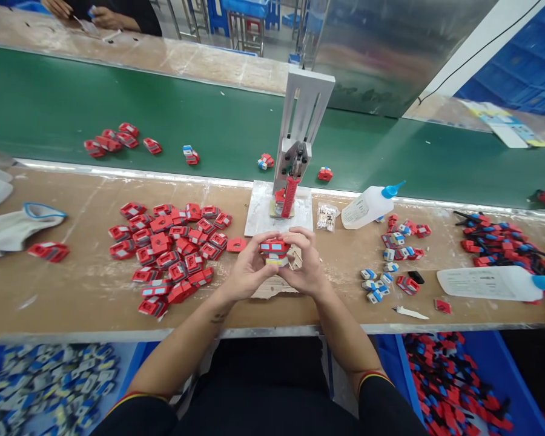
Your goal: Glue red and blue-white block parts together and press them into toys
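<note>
My left hand point(249, 269) and my right hand point(305, 263) meet over the middle of the brown worktable point(91, 284), both gripping one small red toy car body point(273, 249) with a pale underside, fingers pressing on it from each side. A pile of several red toy car shells point(172, 251) lies just left of my hands. Straight ahead stands a small grey hand press point(297, 151) with a red part under it.
Two white glue bottles with blue tips point(367, 206) point(495, 282) lie on the right, among small blue-white parts point(376, 284) and red-blue pieces point(499, 242). A green conveyor belt point(49, 109) carries scattered red cars. Blue bins sit below. Another person's hands point(104, 17) work at the far left.
</note>
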The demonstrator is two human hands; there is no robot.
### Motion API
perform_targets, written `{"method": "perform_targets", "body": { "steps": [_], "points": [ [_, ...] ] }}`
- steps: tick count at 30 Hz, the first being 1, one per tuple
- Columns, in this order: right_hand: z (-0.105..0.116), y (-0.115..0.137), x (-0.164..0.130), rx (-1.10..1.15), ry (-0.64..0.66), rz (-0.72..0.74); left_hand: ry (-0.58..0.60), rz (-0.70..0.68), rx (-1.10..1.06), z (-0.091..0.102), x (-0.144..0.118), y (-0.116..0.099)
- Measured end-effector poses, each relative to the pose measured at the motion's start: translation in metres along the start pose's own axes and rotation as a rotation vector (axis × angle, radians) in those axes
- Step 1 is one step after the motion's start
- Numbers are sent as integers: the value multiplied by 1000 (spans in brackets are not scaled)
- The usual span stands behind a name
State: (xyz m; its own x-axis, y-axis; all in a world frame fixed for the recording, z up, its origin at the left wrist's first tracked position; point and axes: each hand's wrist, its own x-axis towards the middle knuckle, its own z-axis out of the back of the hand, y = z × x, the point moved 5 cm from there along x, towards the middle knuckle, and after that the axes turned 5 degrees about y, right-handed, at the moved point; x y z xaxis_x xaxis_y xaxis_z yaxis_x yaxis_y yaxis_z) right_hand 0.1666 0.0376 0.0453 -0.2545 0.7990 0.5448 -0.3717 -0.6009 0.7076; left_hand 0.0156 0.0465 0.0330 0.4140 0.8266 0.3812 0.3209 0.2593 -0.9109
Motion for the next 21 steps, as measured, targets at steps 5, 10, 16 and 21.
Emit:
{"method": "perform_targets", "body": {
  "steps": [5,10,16,21],
  "points": [
    [23,-3,13,-109,40,51,-81,-11,244,41,19,-16],
    [34,-36,48,40,231,-171,469,99,824,70,81,-15],
    [31,-31,67,297,298,-165,743,171,1149,63,117,1],
    [73,37,94,421,235,-16,679,162,1104,63,116,1]
  ]
}}
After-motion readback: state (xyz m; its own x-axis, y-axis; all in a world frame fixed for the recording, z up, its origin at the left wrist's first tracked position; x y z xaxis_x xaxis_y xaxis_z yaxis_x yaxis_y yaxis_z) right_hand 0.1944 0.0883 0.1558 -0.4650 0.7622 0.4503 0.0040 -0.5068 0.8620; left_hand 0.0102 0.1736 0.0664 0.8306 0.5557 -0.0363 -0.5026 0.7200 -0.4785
